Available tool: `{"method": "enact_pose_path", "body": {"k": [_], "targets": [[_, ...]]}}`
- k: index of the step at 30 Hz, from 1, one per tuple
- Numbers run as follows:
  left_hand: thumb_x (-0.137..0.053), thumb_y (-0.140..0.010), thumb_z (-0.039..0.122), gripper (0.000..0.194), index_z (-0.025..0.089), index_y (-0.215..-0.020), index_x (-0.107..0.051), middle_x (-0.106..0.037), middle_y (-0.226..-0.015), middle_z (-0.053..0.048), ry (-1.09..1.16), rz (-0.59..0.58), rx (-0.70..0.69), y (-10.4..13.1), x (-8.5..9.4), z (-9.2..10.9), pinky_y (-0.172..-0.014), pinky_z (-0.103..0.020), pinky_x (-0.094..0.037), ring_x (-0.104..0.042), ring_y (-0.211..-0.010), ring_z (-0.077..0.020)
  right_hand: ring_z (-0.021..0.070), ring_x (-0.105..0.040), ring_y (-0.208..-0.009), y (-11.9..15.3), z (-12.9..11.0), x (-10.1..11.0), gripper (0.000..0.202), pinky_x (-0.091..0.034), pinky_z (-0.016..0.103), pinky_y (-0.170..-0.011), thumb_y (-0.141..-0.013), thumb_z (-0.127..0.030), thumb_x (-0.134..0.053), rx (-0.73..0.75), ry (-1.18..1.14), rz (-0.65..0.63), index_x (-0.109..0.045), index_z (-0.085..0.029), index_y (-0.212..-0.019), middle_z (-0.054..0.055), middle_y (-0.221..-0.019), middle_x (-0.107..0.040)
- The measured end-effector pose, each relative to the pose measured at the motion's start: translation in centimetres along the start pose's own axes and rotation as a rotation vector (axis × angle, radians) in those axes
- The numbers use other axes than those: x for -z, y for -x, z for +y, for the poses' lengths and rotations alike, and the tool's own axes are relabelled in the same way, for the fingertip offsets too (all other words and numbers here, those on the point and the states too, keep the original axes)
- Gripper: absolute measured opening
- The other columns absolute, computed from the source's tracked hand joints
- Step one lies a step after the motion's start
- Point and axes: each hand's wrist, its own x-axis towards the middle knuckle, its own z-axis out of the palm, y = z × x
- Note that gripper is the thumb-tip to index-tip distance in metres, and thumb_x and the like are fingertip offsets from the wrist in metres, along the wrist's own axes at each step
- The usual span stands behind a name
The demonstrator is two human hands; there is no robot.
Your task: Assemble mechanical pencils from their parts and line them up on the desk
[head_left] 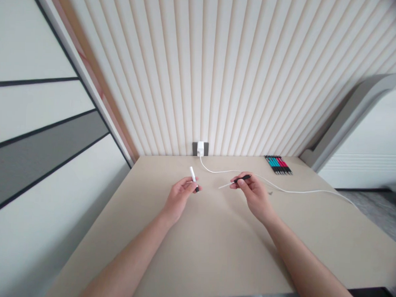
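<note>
My left hand (181, 193) is closed around a white pen barrel (192, 173) with a black end, held tilted above the table between thumb and fingers. To its right, my right hand (253, 194) pinches a black pen part (242, 179). A thin whitish refill (226, 185) sticks out of that part to the left, pointing toward my left hand. The two held pieces are apart, with a gap between them. My fingers cover some of each piece.
Several pens (278, 164) in teal, red and black lie in a row at the back right of the beige table (194, 248). A white charger (200, 148) sits in the wall socket, and its white cable (290, 191) runs across the table to the right edge.
</note>
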Motion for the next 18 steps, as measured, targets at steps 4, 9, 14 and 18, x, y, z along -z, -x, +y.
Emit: {"method": "enact_pose_path", "body": {"k": [4, 9, 14, 18], "targets": [[-0.057, -0.087, 0.041, 0.03, 0.015, -0.102, -0.06, -0.071, -0.098, -0.012, 0.02, -0.052, -0.035, -0.06, 0.14, 0.32, -0.082, -0.035, -0.049, -0.064, -0.092, -0.0211, 0.0179, -0.067, -0.079, -0.03, 0.13, -0.06, 0.026, -0.054, 0.037, -0.077, -0.087, -0.047, -0.057, 0.006, 0.011, -0.01, -0.054, -0.022, -0.095, 0.006, -0.094, -0.067], [-0.056, -0.089, 0.033, 0.017, 0.021, -0.097, -0.065, -0.07, -0.1, -0.008, -0.525, -0.171, -0.379, 0.19, 0.65, 0.61, -0.091, -0.038, -0.044, -0.062, -0.097, -0.0216, 0.0173, -0.067, -0.078, -0.05, 0.25, -0.15, 0.024, -0.053, 0.035, -0.076, -0.087, -0.044, -0.058, 0.011, 0.001, -0.02, -0.055, -0.022, -0.095, 0.005, -0.093, -0.067], [-0.053, -0.091, 0.023, 0.013, 0.021, -0.099, -0.063, -0.069, -0.095, -0.007, -0.785, -0.162, -0.589, 0.5, 0.38, 0.2, -0.088, -0.036, -0.044, -0.061, -0.094, -0.0205, 0.017, -0.067, -0.078, -0.01, 0.29, -0.21, 0.021, -0.053, 0.034, -0.076, -0.088, -0.042, -0.058, 0.011, -0.001, -0.029, -0.055, -0.022, -0.096, 0.005, -0.094, -0.066], [-0.056, -0.09, 0.021, 0.011, 0.022, -0.099, -0.062, -0.07, -0.092, -0.006, -0.812, -0.18, -0.636, 0.69, 0.21, 0.16, -0.086, -0.035, -0.044, -0.062, -0.09, -0.0195, 0.0173, -0.067, -0.078, 0.01, 0.22, -0.21, 0.021, -0.053, 0.035, -0.076, -0.088, -0.041, -0.058, 0.013, 0.009, -0.034, -0.055, -0.022, -0.096, 0.005, -0.094, -0.066]]}}
